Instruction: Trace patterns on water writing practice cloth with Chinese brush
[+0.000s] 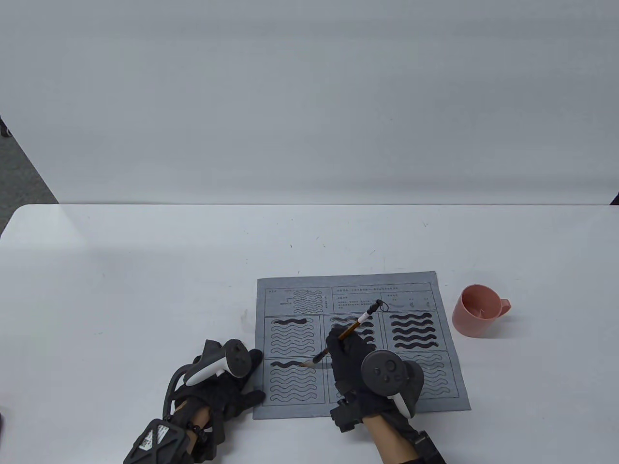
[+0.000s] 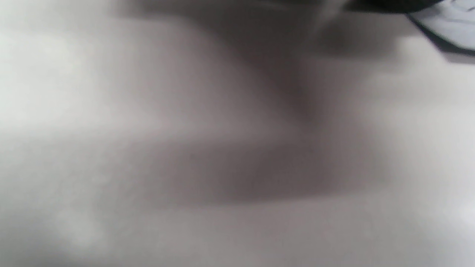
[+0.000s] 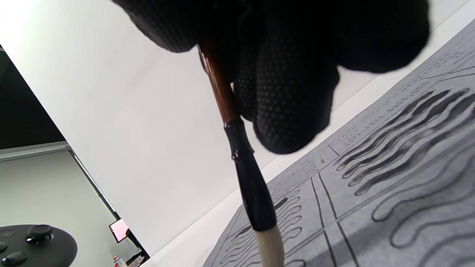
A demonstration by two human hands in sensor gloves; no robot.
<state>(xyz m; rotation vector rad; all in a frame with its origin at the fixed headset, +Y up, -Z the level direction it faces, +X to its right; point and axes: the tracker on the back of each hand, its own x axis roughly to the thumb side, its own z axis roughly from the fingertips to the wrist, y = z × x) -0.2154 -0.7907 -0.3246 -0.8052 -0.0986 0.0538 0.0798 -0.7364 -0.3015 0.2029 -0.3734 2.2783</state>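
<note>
A: What's the surface like, and the room?

B: A white desk (image 1: 145, 270) with a few small dark specks, backed by a plain pale wall (image 1: 309, 96). A strip of dark grey floor (image 1: 19, 179) shows past the desk's left corner. The left wrist view is only a blur of pale surface and shadow.

A: Any containers?

B: One, a pink cup (image 1: 476, 310) with a handle on its right side, standing on the desk just right of the cloth and not touching it. I can't tell whether there is water in it.

A: And the cloth?

B: The grey water writing cloth (image 1: 360, 345) lies flat near the desk's front edge. It has printed panels of wavy outlines. The top right panel is fully darkened, and the others carry only a dark stroke or two at the top.

A: Where's the brush?

B: The right hand (image 1: 355, 362) has its fingers curled around the brown shaft of the brush (image 1: 346, 333), which tilts with its looped end up and to the right. The pale tip meets the top wave of the lower left panel.

A: The other hand?

B: The left hand (image 1: 227, 386) rests flat, fingers relaxed, fingertips on the cloth's left edge.
</note>
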